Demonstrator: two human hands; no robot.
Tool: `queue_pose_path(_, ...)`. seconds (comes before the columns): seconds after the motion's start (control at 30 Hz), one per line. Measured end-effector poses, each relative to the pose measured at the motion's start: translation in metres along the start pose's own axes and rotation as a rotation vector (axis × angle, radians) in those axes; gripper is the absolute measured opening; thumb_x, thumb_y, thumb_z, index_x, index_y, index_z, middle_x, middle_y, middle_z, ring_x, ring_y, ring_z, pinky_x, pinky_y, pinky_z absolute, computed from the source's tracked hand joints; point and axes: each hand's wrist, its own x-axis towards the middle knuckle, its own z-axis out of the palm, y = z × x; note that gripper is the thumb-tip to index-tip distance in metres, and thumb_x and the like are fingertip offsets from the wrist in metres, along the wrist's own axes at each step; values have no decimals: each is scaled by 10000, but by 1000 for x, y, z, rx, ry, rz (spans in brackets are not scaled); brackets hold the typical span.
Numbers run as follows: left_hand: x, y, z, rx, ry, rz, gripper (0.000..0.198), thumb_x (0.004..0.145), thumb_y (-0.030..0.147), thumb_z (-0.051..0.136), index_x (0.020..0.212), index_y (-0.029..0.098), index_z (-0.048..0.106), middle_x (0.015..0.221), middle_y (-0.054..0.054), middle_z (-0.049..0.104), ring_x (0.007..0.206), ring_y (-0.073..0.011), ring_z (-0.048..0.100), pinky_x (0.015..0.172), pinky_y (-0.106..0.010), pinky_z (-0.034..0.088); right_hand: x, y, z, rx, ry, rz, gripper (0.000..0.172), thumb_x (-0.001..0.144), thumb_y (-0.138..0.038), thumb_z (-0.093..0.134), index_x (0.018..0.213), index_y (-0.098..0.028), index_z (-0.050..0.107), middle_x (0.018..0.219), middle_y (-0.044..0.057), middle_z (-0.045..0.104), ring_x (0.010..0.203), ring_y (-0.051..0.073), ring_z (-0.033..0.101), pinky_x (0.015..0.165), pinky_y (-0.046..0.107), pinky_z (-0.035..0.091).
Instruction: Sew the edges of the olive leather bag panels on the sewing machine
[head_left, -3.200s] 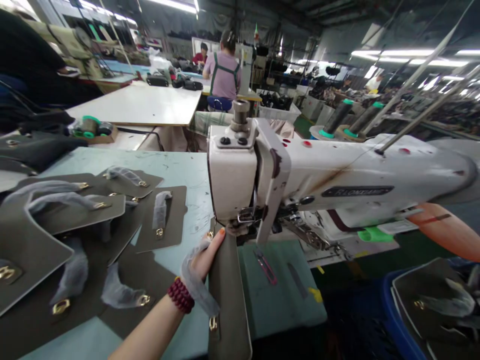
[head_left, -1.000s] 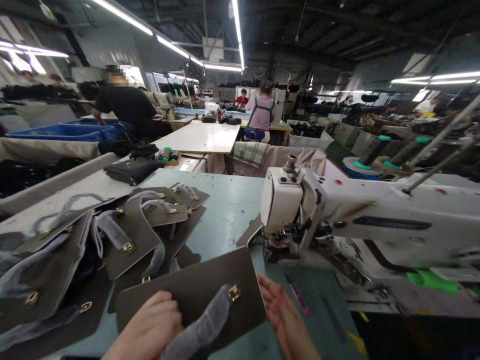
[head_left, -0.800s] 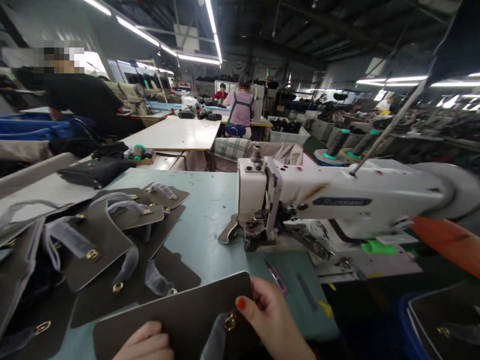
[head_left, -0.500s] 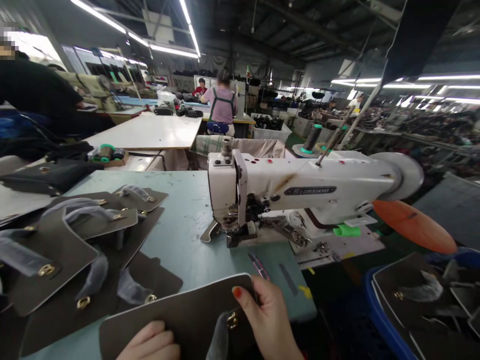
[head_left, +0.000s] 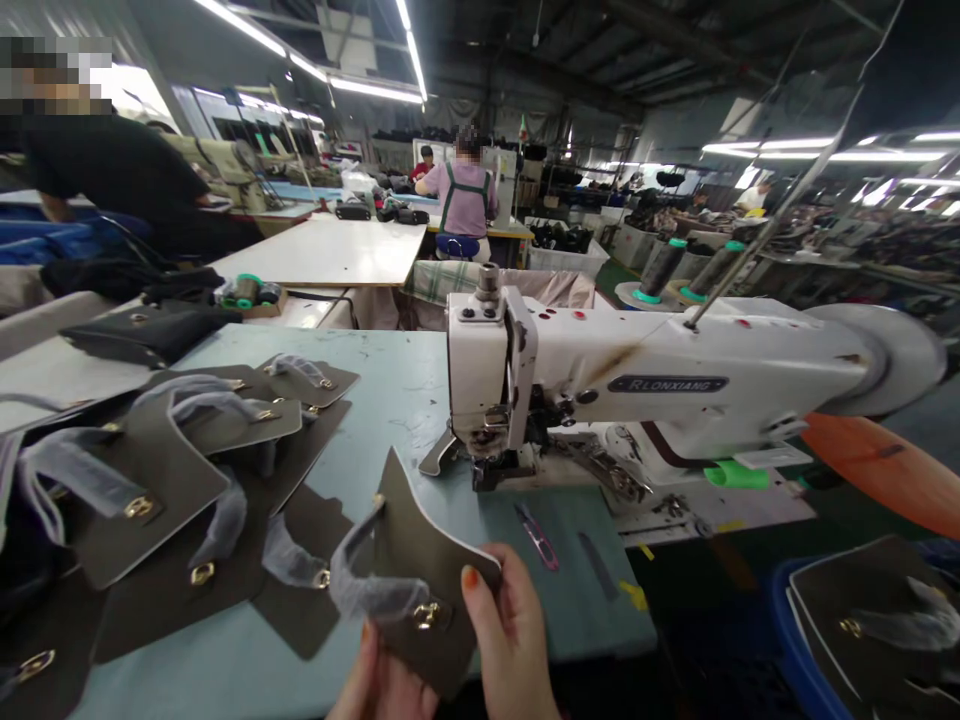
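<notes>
Both my hands hold a dark grey-brown leather bag panel (head_left: 420, 580) low in the view, in front of the sewing machine. It bends upward between them. My left hand (head_left: 379, 680) grips its lower edge, and my right hand (head_left: 510, 630) pinches its right side, with a red-orange painted thumbnail on top. A brass buckle (head_left: 427, 615) sits on the panel, and a handle in translucent plastic wrap (head_left: 367, 575) loops from it. The white industrial sewing machine head (head_left: 487, 390) stands just beyond, its presser foot (head_left: 495, 465) apart from the panel.
Several similar panels (head_left: 165, 480) lie overlapped on the pale blue table (head_left: 382, 400) to my left. Small thread snips (head_left: 536, 535) lie to my right. A blue bin (head_left: 862, 630) holds more panels at lower right. Co-workers sit and stand beyond, past a white table (head_left: 322, 250).
The panel, lying flat in my hands earlier, is now bent and raised, with its handle showing. My hands have come closer together. The view has shifted slightly.
</notes>
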Motion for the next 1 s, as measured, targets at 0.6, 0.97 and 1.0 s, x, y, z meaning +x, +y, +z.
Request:
queue_pose_path(0.6, 95, 105, 77, 384, 202, 256, 464, 701, 140, 750, 1145, 205, 632, 1026, -66, 735, 818, -209, 716, 655, -236, 588, 92, 21, -14, -298, -171, 168, 465, 929, -515, 458, 727, -126, 612, 523, 0, 568, 443, 79, 511, 457, 167, 373)
queue_pose_path(0.97, 110, 116, 88, 484, 119, 155, 550, 695, 208, 774, 1219, 181, 611, 1057, -100, 730, 854, -246, 706, 667, -273, 580, 92, 36, -8, -36, -88, 213, 485, 923, -541, 449, 793, -106, 620, 559, 19, 608, 419, 68, 545, 382, 134, 344)
queue_pose_path(1.0, 111, 117, 88, 497, 116, 159, 540, 705, 212, 767, 1220, 188, 610, 1061, -95, 729, 860, -240, 704, 674, -270, 578, 92, 36, -8, -27, -78, 216, 487, 920, -544, 454, 793, -105, 622, 559, 19, 609, 420, 69, 548, 383, 134, 347)
